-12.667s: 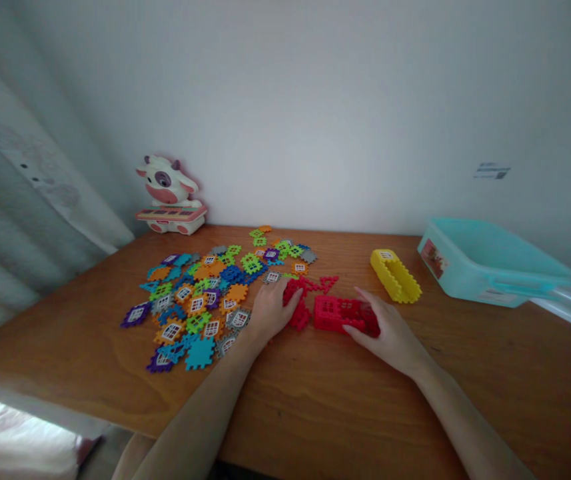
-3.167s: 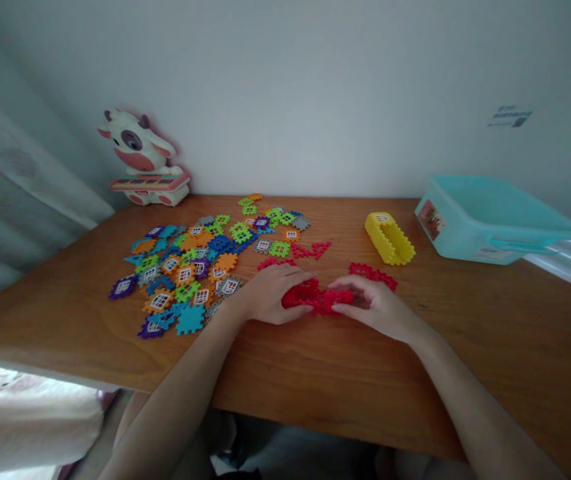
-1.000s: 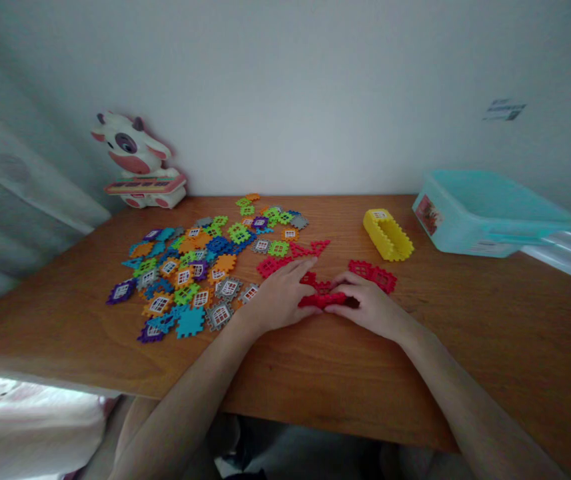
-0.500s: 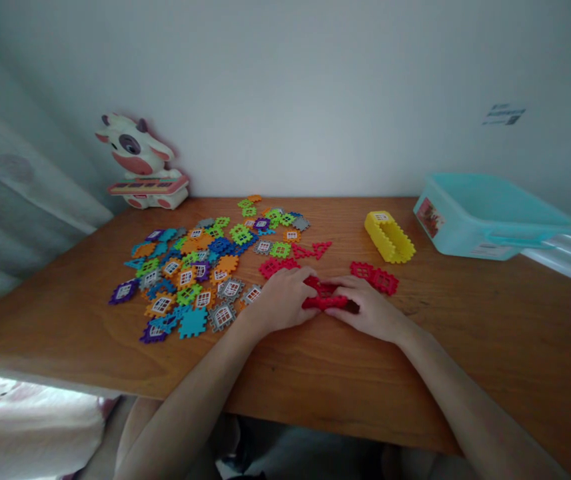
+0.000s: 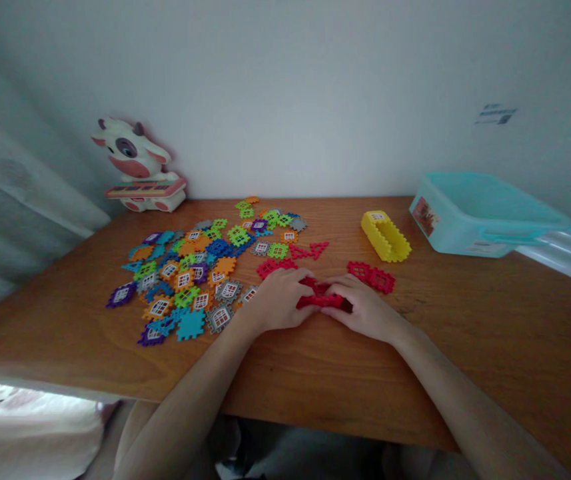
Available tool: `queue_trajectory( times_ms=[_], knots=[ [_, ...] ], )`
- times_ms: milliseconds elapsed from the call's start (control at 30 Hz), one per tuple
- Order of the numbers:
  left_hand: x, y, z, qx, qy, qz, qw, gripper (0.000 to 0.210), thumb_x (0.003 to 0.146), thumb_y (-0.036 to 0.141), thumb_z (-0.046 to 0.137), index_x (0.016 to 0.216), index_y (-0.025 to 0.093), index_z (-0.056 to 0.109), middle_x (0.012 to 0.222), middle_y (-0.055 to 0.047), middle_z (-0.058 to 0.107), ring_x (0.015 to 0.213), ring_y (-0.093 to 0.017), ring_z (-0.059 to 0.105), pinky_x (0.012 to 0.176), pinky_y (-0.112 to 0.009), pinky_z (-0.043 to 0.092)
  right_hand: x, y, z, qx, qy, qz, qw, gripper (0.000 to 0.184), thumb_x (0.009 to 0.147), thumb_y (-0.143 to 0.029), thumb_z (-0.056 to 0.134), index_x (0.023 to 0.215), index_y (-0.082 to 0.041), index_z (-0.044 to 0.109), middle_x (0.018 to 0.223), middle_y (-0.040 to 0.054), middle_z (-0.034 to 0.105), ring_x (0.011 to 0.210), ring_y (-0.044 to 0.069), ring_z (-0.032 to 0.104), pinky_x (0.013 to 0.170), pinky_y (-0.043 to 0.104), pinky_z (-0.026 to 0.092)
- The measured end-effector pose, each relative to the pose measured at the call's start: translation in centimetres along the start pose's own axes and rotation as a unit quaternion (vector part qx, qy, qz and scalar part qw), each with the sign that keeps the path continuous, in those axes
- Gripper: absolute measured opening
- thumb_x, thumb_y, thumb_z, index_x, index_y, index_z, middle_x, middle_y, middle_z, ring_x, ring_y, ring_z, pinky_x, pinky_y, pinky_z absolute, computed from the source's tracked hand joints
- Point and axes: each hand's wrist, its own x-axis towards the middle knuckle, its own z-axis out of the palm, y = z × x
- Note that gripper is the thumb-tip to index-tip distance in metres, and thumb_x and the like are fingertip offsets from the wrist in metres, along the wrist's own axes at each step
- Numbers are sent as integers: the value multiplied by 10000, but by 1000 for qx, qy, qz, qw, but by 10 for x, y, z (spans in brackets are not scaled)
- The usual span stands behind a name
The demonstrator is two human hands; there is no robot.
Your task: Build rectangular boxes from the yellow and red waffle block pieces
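Observation:
Red interlocking plastic building pieces (image 5: 321, 300) are between my two hands, low over the table. My left hand (image 5: 285, 297) is closed on their left side, thumb at the near edge and fingers on top. On the right side my right hand (image 5: 360, 305) grips them, its thumb below and fingers above. The fingers hide part of the pieces, so how they join is hard to see. Just beyond my left hand lie more red pieces (image 5: 275, 267) and red triangular ones (image 5: 310, 251). Past my right hand rests a pair of red window pieces (image 5: 371, 276).
A pile of colourful interlocking pieces (image 5: 190, 273) spreads over the left of the wooden table (image 5: 285, 380). A yellow box-shaped assembly (image 5: 386, 237) stands at the back right, beside a turquoise bin (image 5: 470, 230). A cow toy with a keyboard (image 5: 140, 167) sits at the back left.
The whole view has shifted slightly. Both hands keep their hold on the red pieces, with only slight finger movement.

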Motion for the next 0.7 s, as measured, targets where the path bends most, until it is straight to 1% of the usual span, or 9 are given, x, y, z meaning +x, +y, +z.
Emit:
queue_trajectory(
  times_ms=[167, 267, 367, 467, 567, 633, 700],
  knots=[
    [0, -1, 0, -12, 3, -1, 1000, 236, 951, 371, 589, 988, 237, 780, 1247, -54, 680, 1067, -242, 672, 983, -381, 510, -1, 2, 5, -8, 7, -5, 1000, 140, 912, -313, 706, 1032, -246, 731, 1225, 91, 710, 1158, 265, 621, 1021, 477, 506],
    [-1, 0, 0, -17, 10, -7, 1000, 225, 944, 358, 600, 998, 237, 781, 1264, -53, 676, 1081, -244, 670, 991, -390, 507, 0, 2, 5, -15, 3, -3, 1000, 162, 917, -325, 701, 1052, -240, 731, 1219, 94, 715, 1153, 268, 627, 1019, 477, 508],
    [-1, 1, -2, -25, 15, -15, 999, 272, 959, 417, 582, 1028, 243, 780, 1256, -53, 687, 1079, -244, 670, 952, -387, 517, 0, 2, 1, 2, -2, -3, 1000, 180, 908, -336, 711, 1065, -250, 732, 1255, 82, 713, 1180, 264, 630, 1038, 471, 500],
    [-1, 0, -4, -51, 14, -6, 999, 318, 986, 464, 539, 1051, 266, 779, 1229, -39, 704, 1070, -225, 671, 934, -369, 516, -3, 2, -8, 35, -27, 4, 999, 226, 887, -337, 729, 1097, -255, 723, 1287, 71, 709, 1190, 249, 647, 1048, 444, 504],
    [-2, -3, -6, -59, 8, 13, 998, 304, 993, 446, 540, 1058, 274, 782, 1238, -37, 702, 1070, -218, 672, 946, -368, 509, -6, 3, -15, 37, -46, 19, 998, 170, 882, -349, 722, 1021, -253, 741, 1294, 73, 711, 1185, 251, 663, 1055, 436, 504],
    [-2, -5, -5, -54, 8, 18, 998, 304, 995, 444, 538, 1064, 279, 783, 1244, -40, 702, 1067, -222, 675, 940, -371, 512, -7, 3, -16, 23, -44, 23, 998, 127, 880, -355, 718, 940, -249, 753, 1288, 81, 715, 1190, 267, 664, 1064, 451, 498],
    [-3, -7, -3, -47, 12, 17, 999, 312, 995, 451, 532, 1056, 278, 785, 1249, -47, 704, 1065, -230, 681, 937, -378, 517, -7, 3, -15, 12, -41, 21, 999, 125, 881, -355, 714, 927, -249, 760, 1284, 86, 718, 1196, 277, 663, 1069, 463, 493]
  ],
)
